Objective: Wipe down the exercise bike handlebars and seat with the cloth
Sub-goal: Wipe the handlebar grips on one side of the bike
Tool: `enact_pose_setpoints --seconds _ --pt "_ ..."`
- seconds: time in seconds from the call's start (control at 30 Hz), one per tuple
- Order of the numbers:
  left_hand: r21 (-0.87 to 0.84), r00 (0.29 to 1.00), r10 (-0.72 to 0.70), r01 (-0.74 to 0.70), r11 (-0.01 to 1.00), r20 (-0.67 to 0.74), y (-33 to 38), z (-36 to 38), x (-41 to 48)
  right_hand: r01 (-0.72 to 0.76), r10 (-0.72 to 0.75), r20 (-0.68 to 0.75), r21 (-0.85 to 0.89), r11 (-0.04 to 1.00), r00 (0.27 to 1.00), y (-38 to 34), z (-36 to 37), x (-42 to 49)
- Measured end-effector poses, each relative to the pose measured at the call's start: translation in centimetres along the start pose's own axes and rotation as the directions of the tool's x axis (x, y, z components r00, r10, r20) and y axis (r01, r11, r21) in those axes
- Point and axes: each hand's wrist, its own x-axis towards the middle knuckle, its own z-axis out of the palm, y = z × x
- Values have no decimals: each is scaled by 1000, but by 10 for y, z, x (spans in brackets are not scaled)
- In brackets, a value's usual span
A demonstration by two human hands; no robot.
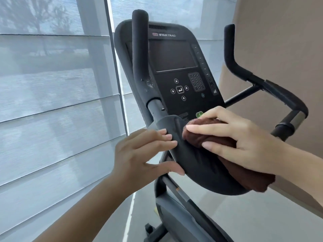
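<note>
The black exercise bike fills the middle of the view. Its console carries a dark screen and a keypad. The left handlebar rises in front of the console, and the right handlebar curves up at the far right. My right hand presses a bunched brown cloth onto the black padded rest below the console. My left hand lies flat against that pad's left edge, fingers spread, holding nothing. The seat is out of view.
A window with grey translucent blinds covers the left side, with a dark window post close to the bike. A beige wall stands to the right. The bike frame drops toward a pale floor.
</note>
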Motion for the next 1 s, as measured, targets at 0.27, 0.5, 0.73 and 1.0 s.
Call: enact_pose_setpoints --seconds 0.27,0.5,0.73,1.0 --pt "-94 986 75 -61 994 150 -18 -11 -11 -164 158 -44 -185 969 986 -34 9 8" --pt "-91 982 77 -62 994 172 -38 -25 -21 -305 254 -183 -363 880 950 -72 31 20" --pt "-90 988 52 -39 995 145 -47 -18 -38 -350 263 -232 -585 732 937 -95 55 11" --pt "-140 988 64 -44 989 141 -50 -16 -44 -351 279 -221 -708 613 934 -100 71 45"
